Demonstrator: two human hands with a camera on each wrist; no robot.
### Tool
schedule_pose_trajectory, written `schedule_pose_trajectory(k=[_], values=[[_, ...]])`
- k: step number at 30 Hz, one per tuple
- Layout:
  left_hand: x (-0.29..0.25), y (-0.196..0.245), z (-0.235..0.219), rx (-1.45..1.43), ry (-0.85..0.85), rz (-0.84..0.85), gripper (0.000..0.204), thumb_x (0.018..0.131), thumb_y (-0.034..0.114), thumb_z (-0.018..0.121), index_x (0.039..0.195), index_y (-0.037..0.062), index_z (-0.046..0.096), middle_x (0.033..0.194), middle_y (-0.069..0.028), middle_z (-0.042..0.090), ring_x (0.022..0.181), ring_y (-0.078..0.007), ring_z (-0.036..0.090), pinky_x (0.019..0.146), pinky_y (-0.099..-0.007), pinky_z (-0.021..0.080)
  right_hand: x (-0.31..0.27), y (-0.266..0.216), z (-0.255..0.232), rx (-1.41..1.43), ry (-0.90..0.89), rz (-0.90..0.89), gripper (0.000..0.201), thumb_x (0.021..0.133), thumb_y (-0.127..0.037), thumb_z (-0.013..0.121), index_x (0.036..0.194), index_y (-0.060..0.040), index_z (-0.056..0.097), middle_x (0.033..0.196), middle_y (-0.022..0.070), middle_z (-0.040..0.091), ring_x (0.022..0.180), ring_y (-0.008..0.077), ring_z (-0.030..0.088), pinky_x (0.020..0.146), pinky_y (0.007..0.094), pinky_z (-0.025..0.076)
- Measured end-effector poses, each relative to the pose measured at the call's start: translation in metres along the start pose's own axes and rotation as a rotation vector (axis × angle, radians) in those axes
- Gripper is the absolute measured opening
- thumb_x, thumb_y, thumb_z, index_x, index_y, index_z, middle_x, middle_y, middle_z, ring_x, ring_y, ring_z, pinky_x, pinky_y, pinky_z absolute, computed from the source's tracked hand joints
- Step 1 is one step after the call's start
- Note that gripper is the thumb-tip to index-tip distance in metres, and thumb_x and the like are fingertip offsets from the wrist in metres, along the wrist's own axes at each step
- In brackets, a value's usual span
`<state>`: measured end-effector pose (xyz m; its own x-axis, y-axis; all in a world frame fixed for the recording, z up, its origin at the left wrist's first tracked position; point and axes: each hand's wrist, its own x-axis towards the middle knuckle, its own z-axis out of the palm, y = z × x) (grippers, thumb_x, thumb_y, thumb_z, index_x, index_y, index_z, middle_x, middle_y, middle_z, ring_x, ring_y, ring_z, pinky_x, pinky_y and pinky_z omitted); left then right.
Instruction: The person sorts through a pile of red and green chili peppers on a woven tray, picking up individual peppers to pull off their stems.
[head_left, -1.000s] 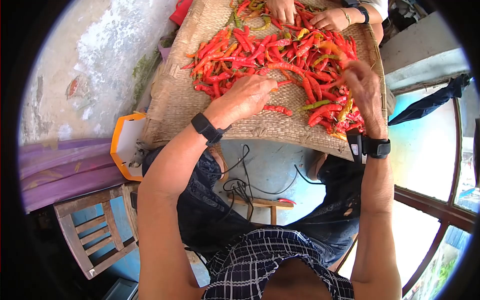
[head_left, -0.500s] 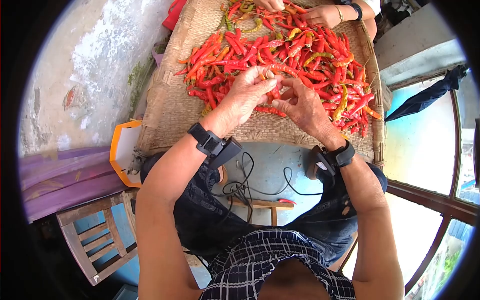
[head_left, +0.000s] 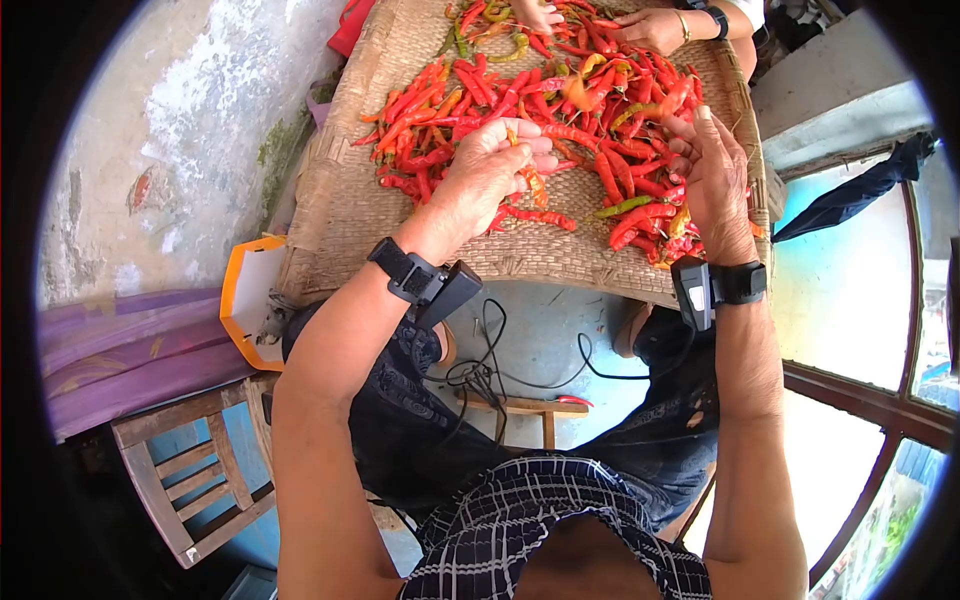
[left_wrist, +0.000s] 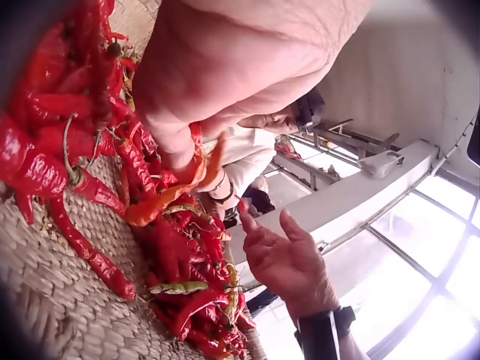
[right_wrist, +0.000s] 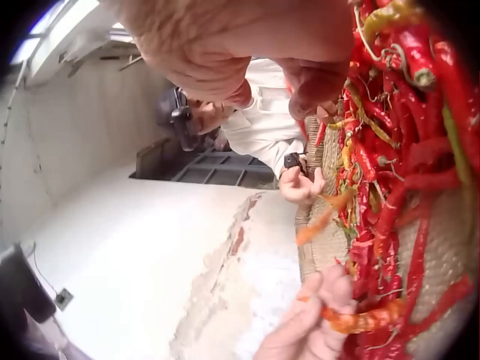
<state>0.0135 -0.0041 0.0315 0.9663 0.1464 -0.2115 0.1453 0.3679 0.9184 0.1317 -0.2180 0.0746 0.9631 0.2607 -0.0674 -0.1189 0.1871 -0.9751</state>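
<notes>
My left hand point(head_left: 490, 165) pinches an orange-red chili pepper point(head_left: 537, 188) above the near part of a woven tray point(head_left: 330, 200). In the right wrist view, that same chili pepper point(right_wrist: 367, 319) juts from between thumb and fingers. My right hand point(head_left: 712, 170) is raised over the right side of the pile of chili peppers point(head_left: 620, 175), its fingers loosely spread and nothing in them. A blurred orange chili pepper point(head_left: 577, 95) hangs in the air over the pile, apart from both hands; the right wrist view shows this airborne chili pepper point(right_wrist: 322, 217) too.
Across the tray another person's hands point(head_left: 655, 30) work among the peppers. Black cables point(head_left: 485, 375) lie on the floor between the knees, near a small wooden stool point(head_left: 545, 408). A wooden chair point(head_left: 205, 465) is at left, windows point(head_left: 835, 290) at right.
Half a second ago both hands met at a pepper over the tray. Since then my right hand has moved right, and an orange pepper is in the air. The left hand keeps its hold.
</notes>
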Motion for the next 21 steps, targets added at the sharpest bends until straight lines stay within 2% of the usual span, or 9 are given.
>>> schedule_pose_trajectory(k=[1, 3, 5, 7, 9, 10, 16, 20, 21], values=[[0.000, 0.001, 0.001, -0.046, 0.001, 0.002, 0.023, 0.092, 0.008, 0.050, 0.114, 0.0032, 0.049, 0.115, -0.0147, 0.058, 0.101, -0.0219, 0.061, 0.080, -0.0296, 0.050, -0.004, 0.002, 0.001, 0.001, 0.003, 0.000, 0.041, 0.089, -0.029, 0.061, 0.116, 0.0006, 0.054, 0.091, 0.0073, 0.065, 0.065, 0.0067, 0.054, 0.054, 0.0201, 0.042], [0.000, 0.002, 0.004, -0.088, -0.012, -0.004, 0.023, 0.092, 0.007, 0.050, 0.115, 0.0039, 0.049, 0.116, -0.0150, 0.058, 0.100, -0.0218, 0.061, 0.082, -0.0302, 0.050, -0.018, 0.010, 0.011, -0.421, -0.108, -0.075, 0.050, 0.088, -0.032, 0.062, 0.121, 0.0036, 0.051, 0.091, 0.0085, 0.065, 0.072, 0.0104, 0.057, 0.060, 0.0228, 0.046], [0.000, 0.003, 0.008, -0.163, -0.005, -0.011, 0.023, 0.092, 0.008, 0.051, 0.115, 0.0033, 0.050, 0.114, -0.0148, 0.059, 0.100, -0.0219, 0.061, 0.082, -0.0294, 0.050, -0.034, 0.026, 0.026, -0.664, -0.423, -0.121, 0.049, 0.089, -0.026, 0.062, 0.123, 0.0075, 0.050, 0.089, 0.0103, 0.064, 0.085, 0.0156, 0.059, 0.076, 0.0272, 0.048], [0.000, -0.001, 0.006, -0.206, -0.036, -0.007, 0.023, 0.093, 0.008, 0.051, 0.115, 0.0028, 0.050, 0.113, -0.0147, 0.059, 0.100, -0.0220, 0.061, 0.082, -0.0296, 0.050, -0.048, 0.042, 0.040, -0.545, -0.483, -0.157, 0.041, 0.089, -0.022, 0.063, 0.118, 0.0050, 0.054, 0.080, 0.0062, 0.062, 0.076, 0.0115, 0.057, 0.068, 0.0256, 0.047], [0.000, -0.004, 0.005, -0.250, -0.068, 0.000, 0.023, 0.093, 0.009, 0.051, 0.115, 0.0022, 0.050, 0.112, -0.0145, 0.060, 0.100, -0.0222, 0.061, 0.083, -0.0298, 0.051, -0.051, 0.053, 0.042, -0.549, -0.644, 0.041, 0.031, 0.089, -0.021, 0.063, 0.109, 0.0032, 0.058, 0.070, 0.0001, 0.056, 0.065, 0.0074, 0.050, 0.058, 0.0258, 0.043], [0.000, -0.006, 0.004, -0.241, -0.098, 0.010, 0.023, 0.093, 0.009, 0.052, 0.114, 0.0019, 0.050, 0.111, -0.0146, 0.060, 0.100, -0.0225, 0.061, 0.084, -0.0307, 0.051, -0.051, 0.057, 0.043, -0.576, -0.633, 0.035, 0.024, 0.088, -0.019, 0.063, 0.098, 0.0023, 0.060, 0.064, -0.0038, 0.050, 0.059, 0.0055, 0.042, 0.051, 0.0262, 0.037], [-0.001, -0.011, 0.007, -0.229, -0.110, -0.005, 0.024, 0.093, 0.012, 0.052, 0.114, 0.0017, 0.050, 0.109, -0.0137, 0.061, 0.099, -0.0214, 0.060, 0.085, -0.0309, 0.050, -0.057, 0.060, 0.043, -0.489, -0.745, 0.228, 0.020, 0.087, -0.019, 0.064, 0.086, 0.0003, 0.063, 0.064, -0.0032, 0.051, 0.059, 0.0059, 0.044, 0.052, 0.0237, 0.037], [-0.001, -0.006, 0.004, -0.033, -0.022, 0.041, 0.028, 0.092, 0.018, 0.055, 0.114, 0.0021, 0.050, 0.104, -0.0102, 0.061, 0.093, -0.0175, 0.060, 0.080, -0.0300, 0.050, -0.050, 0.042, 0.037, -0.529, -0.767, 0.181, 0.021, 0.089, -0.021, 0.062, 0.082, -0.0003, 0.063, 0.066, -0.0023, 0.053, 0.060, 0.0056, 0.045, 0.053, 0.0226, 0.038], [0.000, -0.004, 0.001, -0.032, -0.022, 0.042, 0.028, 0.092, 0.018, 0.055, 0.114, 0.0021, 0.050, 0.104, -0.0102, 0.061, 0.093, -0.0175, 0.060, 0.080, -0.0300, 0.050, -0.042, 0.036, 0.031, -0.559, -0.668, 0.089, 0.022, 0.089, -0.021, 0.061, 0.082, -0.0006, 0.063, 0.067, -0.0019, 0.055, 0.059, 0.0054, 0.046, 0.052, 0.0221, 0.038]])
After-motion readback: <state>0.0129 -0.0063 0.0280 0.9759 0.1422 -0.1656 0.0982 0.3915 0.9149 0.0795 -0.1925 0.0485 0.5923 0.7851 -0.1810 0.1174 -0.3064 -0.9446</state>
